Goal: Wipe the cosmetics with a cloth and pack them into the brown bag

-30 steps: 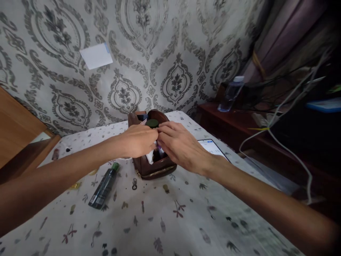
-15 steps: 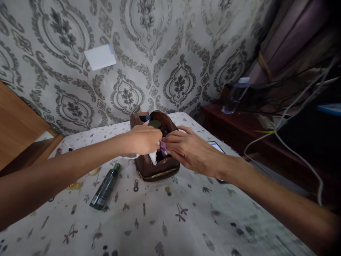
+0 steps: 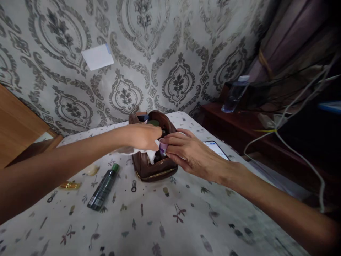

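Observation:
A brown leather toiletry bag stands unzipped on the patterned cloth, a dark green round lid showing inside it. Over its opening, my left hand is closed on a crumpled white tissue, which hangs over the bag's near rim; its fingertips are hidden. From the right, my right hand wraps its fingers around a small purple-topped container at the bag's mouth. The two hands almost meet there, and the tissue touches or nearly touches the purple top. The container's lower part is hidden in the bag.
A dark green bottle with a green cap lies left of the bag, near a gold tube and a beige item. Beyond my right wrist lies a lit phone. A clear water bottle and white cables are at right.
The tissue and my left hand have shifted slightly at the bag's mouth, and more of the purple top shows. The view has moved a little, uncovering more of the phone and the gold tube.

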Tool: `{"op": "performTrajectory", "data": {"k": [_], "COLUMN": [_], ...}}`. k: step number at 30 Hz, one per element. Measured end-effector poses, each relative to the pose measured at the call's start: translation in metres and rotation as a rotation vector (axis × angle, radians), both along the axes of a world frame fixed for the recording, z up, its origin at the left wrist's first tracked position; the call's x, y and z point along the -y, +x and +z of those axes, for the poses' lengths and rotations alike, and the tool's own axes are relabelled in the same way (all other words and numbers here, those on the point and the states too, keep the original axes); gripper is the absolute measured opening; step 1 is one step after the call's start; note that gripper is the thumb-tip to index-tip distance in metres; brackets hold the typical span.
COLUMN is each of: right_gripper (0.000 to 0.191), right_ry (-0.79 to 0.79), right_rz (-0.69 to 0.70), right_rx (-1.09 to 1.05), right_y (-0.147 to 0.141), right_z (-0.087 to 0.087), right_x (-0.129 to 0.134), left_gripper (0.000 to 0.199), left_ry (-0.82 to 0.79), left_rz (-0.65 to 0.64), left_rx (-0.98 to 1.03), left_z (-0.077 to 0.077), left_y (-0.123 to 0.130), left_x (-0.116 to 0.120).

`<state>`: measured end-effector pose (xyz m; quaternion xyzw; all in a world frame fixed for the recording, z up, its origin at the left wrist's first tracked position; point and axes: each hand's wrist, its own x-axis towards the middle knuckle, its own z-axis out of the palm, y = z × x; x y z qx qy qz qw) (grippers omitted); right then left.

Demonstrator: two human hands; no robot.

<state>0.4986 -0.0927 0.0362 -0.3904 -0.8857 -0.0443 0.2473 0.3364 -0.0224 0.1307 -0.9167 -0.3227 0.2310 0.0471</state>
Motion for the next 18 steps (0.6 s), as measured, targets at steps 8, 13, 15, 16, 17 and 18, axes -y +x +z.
{"op": "performTrajectory", "data": {"k": [8, 13, 15, 16, 17, 18], "right_gripper": [0.028, 0.024, 0.024, 0.024, 0.025, 0.026], "right_ry": [0.056, 0.107, 0.12, 0.113, 0.089, 0.054], "right_rz": [0.006, -0.047, -0.048, -0.037, -0.025, -0.011], "right_rx": [-0.008, -0.008, -0.033, -0.05, -0.068, -0.088], "right_y": [0.003, -0.007, -0.012, -0.014, -0.016, -0.017], "right_z": [-0.006, -0.002, -0.004, -0.007, -0.01, -0.014], "right_x": [-0.003, 0.005, 0.013, 0.017, 0.022, 0.027], "left_gripper": [0.033, 0.048, 0.052, 0.053, 0.053, 0.053], "left_ry": [-0.056, -0.16, -0.156, -0.148, -0.142, -0.137], "left_rz": [0.173, 0.117, 0.063, 0.039, 0.018, 0.002], "left_rx": [0.439, 0.494, 0.506, 0.513, 0.522, 0.53], "left_z": [-0.016, -0.069, -0.086, -0.094, -0.099, -0.104], "left_y": [-0.081, -0.095, -0.095, -0.095, -0.096, -0.097], "left_x": [0.046, 0.07, 0.07, 0.069, 0.068, 0.068]}}
